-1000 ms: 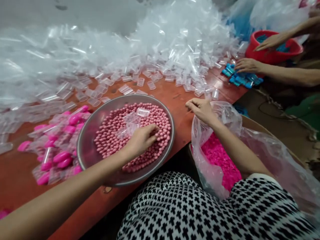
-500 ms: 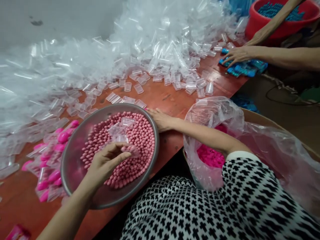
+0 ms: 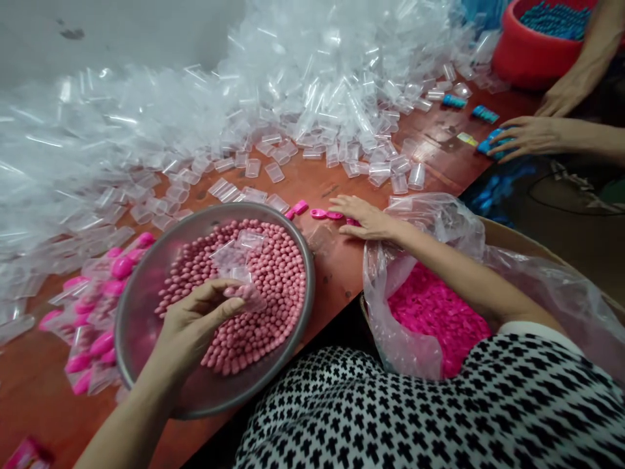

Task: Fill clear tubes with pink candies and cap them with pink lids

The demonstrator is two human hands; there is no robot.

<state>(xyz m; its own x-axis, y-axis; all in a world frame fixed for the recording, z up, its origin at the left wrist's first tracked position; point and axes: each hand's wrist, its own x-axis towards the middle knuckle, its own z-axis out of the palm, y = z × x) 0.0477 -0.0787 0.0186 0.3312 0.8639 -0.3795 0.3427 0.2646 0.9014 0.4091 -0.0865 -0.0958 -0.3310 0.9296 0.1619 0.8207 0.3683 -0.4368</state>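
Observation:
My left hand (image 3: 193,316) pinches a small clear plastic container (image 3: 256,298) with pink balls in it. It hangs over a metal bowl (image 3: 127,326) of pink, bead-like balls (image 3: 280,280). A few clear containers (image 3: 239,253) rest on top of the balls. To the right of the bowl, my right hand (image 3: 366,218) lies over the table with fingers spread. Its fingertips reach a bright pink plastic piece (image 3: 319,213), and another pink piece shows partly beneath the hand. A further pink piece (image 3: 299,208) lies against the bowl's rim.
Clear containers (image 3: 303,85) are heaped across the back of the red table (image 3: 336,260). Pink-capped filled containers (image 3: 102,306) lie left of the bowl. A plastic-lined box holds pink pieces (image 3: 434,319). At right, another person's hands (image 3: 537,138) touch blue items near a red tub (image 3: 527,58).
My right hand has moved right from the bowl's rim, and pink pieces now show on the table. My left hand has barely moved. The other person's hands and blue items have shifted right.

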